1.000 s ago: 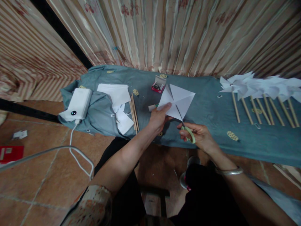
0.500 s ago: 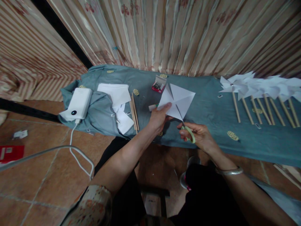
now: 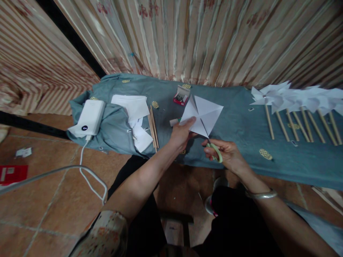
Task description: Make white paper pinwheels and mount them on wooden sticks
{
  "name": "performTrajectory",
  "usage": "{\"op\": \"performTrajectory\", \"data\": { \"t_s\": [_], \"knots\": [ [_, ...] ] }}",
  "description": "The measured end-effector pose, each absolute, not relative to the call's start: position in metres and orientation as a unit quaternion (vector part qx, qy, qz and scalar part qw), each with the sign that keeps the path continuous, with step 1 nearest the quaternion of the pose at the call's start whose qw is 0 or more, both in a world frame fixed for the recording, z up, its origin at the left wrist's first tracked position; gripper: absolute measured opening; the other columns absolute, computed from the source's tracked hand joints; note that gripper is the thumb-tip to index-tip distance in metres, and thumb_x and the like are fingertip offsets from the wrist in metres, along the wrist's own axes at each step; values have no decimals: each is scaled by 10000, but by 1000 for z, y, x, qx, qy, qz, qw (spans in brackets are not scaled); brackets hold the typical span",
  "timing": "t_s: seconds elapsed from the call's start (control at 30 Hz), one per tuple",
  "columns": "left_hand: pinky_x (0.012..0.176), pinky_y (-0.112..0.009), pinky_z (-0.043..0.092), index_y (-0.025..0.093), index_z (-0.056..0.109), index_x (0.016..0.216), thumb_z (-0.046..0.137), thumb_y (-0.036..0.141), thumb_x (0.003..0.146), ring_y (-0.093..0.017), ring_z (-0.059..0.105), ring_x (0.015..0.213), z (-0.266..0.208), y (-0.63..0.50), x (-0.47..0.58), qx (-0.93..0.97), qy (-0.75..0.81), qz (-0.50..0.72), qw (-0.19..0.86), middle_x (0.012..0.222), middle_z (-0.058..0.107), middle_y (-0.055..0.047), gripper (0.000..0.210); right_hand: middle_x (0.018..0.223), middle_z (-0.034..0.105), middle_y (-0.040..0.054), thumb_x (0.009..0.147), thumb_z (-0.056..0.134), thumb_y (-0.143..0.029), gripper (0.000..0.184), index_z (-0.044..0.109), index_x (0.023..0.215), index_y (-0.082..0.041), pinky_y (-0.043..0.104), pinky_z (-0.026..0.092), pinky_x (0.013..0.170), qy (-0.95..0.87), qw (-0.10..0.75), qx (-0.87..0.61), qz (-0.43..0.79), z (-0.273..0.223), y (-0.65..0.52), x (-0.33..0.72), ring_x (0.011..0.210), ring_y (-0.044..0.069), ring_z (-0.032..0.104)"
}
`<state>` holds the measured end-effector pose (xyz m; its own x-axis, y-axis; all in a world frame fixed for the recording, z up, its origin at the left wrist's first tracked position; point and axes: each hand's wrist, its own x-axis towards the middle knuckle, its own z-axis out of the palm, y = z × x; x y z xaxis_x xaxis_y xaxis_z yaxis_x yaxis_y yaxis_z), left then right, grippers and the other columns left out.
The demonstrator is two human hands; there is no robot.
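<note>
My left hand [image 3: 183,132] pinches a white square sheet of paper [image 3: 210,112] by its left corner, thumb on top and fingers beneath. Slits run inward from corners of the sheet, and faint creases cross it. With my right hand [image 3: 223,151] I hold a pair of scissors [image 3: 217,152] with light green handles, fingers in the loops. The blades lie at the sheet's near corner, along a slit that points toward the middle. Just beyond the paper stands an open small red box [image 3: 180,99] with small metallic pieces inside. A glue-stick-like tube [image 3: 174,122] lies partly behind my left hand.
Paper pinwheels on wooden sticks [image 3: 297,98] lie in a row at the right of the cloth-covered table [image 3: 235,121]. At the left are white paper sheets [image 3: 131,105], several loose sticks [image 3: 153,128] and a white power bank [image 3: 91,116] with a cable. A curtain [image 3: 171,39] hangs behind.
The sheet has shifted very slightly to the right. Both hands and the scissors look almost unmoved.
</note>
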<state>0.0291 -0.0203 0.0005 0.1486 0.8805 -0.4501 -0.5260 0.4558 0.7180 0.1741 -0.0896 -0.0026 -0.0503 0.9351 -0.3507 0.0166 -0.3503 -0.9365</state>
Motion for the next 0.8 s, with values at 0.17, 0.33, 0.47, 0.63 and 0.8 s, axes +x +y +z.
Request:
{"op": "performTrajectory", "data": {
  "t_s": [0.17, 0.33, 0.47, 0.63, 0.8],
  "knots": [
    [664, -271, 495, 130, 640, 759, 765, 233, 740, -110, 574, 631, 0, -20, 29, 204, 440, 484, 728, 703, 650, -5, 163, 513, 578, -38, 480, 882, -533, 465, 706, 756, -203, 233, 428, 417, -419, 387, -567, 594, -3, -90, 174, 427, 85, 484],
    [678, -279, 498, 131, 652, 768, 744, 212, 745, -119, 592, 648, -3, -19, 29, 200, 428, 490, 733, 723, 671, -9, 125, 519, 614, -29, 481, 867, -576, 513, 703, 783, -196, 223, 425, 425, -420, 374, -571, 598, 0, -90, 172, 431, 82, 499],
    [695, -284, 502, 124, 662, 776, 767, 227, 714, -133, 617, 672, -5, -14, 25, 213, 413, 510, 724, 732, 688, -21, 159, 549, 642, -18, 470, 866, -590, 550, 709, 808, -186, 210, 418, 436, -424, 346, -569, 614, 5, -92, 175, 452, 79, 522],
    [810, -337, 519, 138, 674, 819, 795, 233, 667, -189, 672, 826, -7, -3, 14, 212, 420, 543, 696, 822, 723, -41, 217, 569, 660, -5, 475, 882, -549, 523, 719, 799, -172, 223, 460, 482, -433, 289, -560, 644, 8, -95, 196, 474, 85, 544],
    [776, -338, 524, 130, 683, 805, 789, 233, 643, -188, 667, 791, -12, -1, 12, 245, 418, 553, 678, 818, 724, -49, 219, 615, 688, 12, 523, 870, -543, 495, 733, 831, -180, 214, 462, 481, -429, 327, -597, 594, 4, -93, 220, 500, 94, 570]
  ]
}}
